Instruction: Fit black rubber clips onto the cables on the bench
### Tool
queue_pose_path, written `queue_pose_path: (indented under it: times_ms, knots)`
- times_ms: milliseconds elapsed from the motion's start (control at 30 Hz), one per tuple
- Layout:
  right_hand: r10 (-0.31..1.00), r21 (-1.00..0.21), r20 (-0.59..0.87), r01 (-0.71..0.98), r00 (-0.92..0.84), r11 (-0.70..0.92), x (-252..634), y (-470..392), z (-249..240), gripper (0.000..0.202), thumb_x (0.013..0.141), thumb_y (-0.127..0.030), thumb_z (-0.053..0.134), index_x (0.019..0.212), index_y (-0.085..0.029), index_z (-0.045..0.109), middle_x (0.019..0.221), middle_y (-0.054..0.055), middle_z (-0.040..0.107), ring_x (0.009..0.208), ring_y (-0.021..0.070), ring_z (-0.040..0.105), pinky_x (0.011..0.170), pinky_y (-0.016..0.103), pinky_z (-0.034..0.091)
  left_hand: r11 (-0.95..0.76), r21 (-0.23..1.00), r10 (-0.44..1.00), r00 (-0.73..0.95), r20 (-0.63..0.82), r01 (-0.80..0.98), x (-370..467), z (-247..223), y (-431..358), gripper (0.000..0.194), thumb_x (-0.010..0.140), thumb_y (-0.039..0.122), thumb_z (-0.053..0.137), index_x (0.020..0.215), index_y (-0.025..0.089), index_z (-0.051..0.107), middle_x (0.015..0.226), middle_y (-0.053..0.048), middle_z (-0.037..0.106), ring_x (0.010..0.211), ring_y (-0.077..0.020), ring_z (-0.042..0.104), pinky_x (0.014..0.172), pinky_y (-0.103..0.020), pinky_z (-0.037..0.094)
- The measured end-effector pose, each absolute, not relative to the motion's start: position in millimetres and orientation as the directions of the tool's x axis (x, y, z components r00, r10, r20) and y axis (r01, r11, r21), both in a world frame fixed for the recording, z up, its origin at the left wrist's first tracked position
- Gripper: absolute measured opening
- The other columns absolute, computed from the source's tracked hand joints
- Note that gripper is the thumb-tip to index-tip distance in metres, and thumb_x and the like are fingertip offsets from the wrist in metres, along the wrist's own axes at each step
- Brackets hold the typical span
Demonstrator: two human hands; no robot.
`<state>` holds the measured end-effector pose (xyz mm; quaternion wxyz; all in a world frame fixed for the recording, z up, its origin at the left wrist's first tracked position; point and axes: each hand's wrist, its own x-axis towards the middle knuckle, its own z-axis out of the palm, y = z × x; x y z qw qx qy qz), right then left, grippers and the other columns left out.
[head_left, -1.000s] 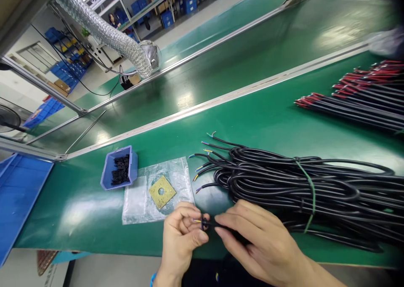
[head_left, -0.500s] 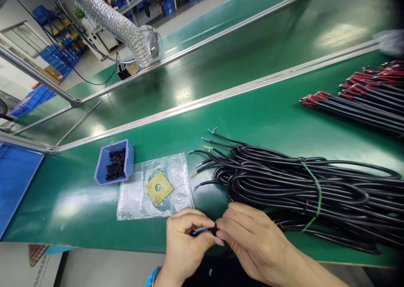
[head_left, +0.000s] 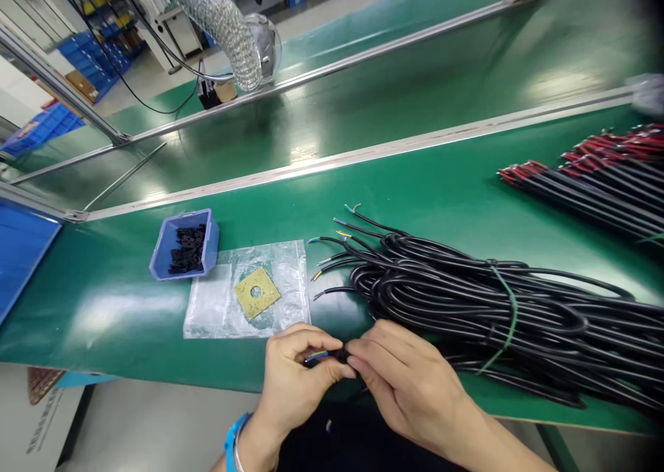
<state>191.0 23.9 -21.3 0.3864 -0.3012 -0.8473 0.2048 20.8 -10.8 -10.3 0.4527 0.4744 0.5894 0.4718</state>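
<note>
Green worktop (head_left: 119, 320), cut off; hands (head_left: 409, 382) partly hide cable (head_left: 339, 355).

blk cable end (head_left: 339, 355) | ~horiz, pinched btwn hands (head_left: 295, 371) | yel/blu wires (head_left: 317, 355) out L side

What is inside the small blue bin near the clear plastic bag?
Inside the small blue bin there is a pile of small black parts. The upper ones are visible; the lower ones, and the floor under the pile, are covered.
</note>
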Motion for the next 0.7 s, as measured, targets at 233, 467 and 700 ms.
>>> queue_pose_path:
  times_ms: [233, 467, 700]
  knots:
    - [0.666, -0.586, 0.544, 0.338, -0.51, 0.737, 191, 23, -23, 0.014, 0.091, -0.005, 0.05, 0.088, -0.013, 0.061, 0.069, 0.005, 0.059, 0.064, 0.0156, 0.048, 0.058, 0.03, 0.043, 0.068, 0.981, 0.99, -0.132, -0.045, 0.179, 25, -12, -12, 0.02, 0.061, 0.025, 0.09, 0.074, 0.017, 0.077, 0.072, -0.004, 0.072, 0.063, -0.0131, 0.066, 0.059, -0.019, 0.054]
    - [0.659, -0.6, 0.542, 0.308, -0.522, 0.738, 196, 25, -21, 0.012, 0.091, -0.006, 0.053, 0.097, -0.011, 0.062, 0.074, 0.005, 0.062, 0.066, 0.0149, 0.049, 0.062, 0.028, 0.046, 0.051, 0.998, 0.998, -0.022, -0.05, 0.038, 12, -17, -17, 0.033, 0.063, 0.016, 0.087, 0.094, 0.021, 0.076, 0.085, -0.003, 0.071, 0.073, -0.0148, 0.07, 0.068, -0.023, 0.059]
    - [0.649, -0.58, 0.514, 0.331, -0.561, 0.745, 197, 24, -19, 0.011, 0.091, -0.008, 0.054, 0.09, -0.011, 0.064, 0.071, 0.005, 0.06, 0.064, 0.0157, 0.048, 0.061, 0.03, 0.045, -0.052, 0.985, 0.995, -0.072, 0.064, 0.166, 14, -18, -26, 0.023, 0.073, 0.004, 0.07, 0.089, 0.02, 0.075, 0.081, -0.002, 0.075, 0.071, -0.0118, 0.07, 0.067, -0.018, 0.056]
